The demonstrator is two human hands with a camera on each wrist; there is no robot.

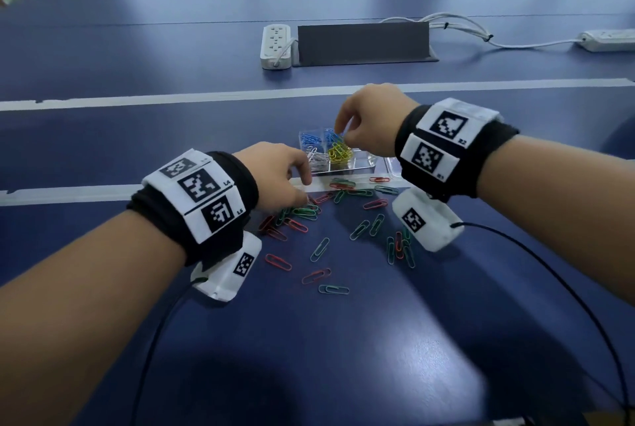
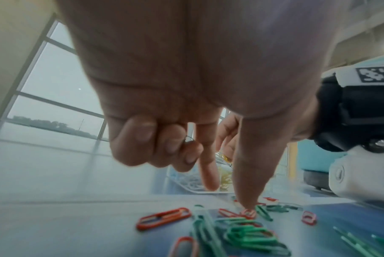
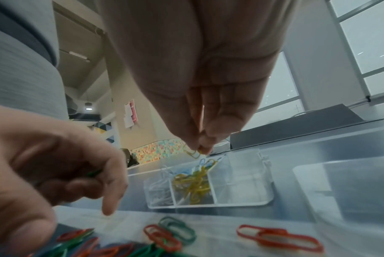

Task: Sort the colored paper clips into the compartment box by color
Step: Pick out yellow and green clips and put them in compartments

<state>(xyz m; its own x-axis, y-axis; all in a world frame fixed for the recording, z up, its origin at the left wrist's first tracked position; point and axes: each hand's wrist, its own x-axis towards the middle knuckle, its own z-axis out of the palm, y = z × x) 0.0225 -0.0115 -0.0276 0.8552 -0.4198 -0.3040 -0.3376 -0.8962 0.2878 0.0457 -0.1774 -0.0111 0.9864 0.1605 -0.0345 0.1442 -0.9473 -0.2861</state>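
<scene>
Two fingertips of the right hand [image 3: 199,111] pinch a yellow clip [image 3: 193,153] above the compartment box [image 1: 357,169]; the left hand [image 1: 275,175], curled round green clips, touches red and green clips [image 1: 305,212] on the blue table [image 1: 343,357] just before the box.

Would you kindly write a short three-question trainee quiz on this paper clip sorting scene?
1. True or false: the right hand pinches a yellow clip above the compartment box.
2. Which clip colours still lie loose on the table?
A. red and green
B. blue and white
3. Fill in: the left hand's thumb presses a ___ clip.

Key: 1 true; 2 A; 3 red.
</scene>
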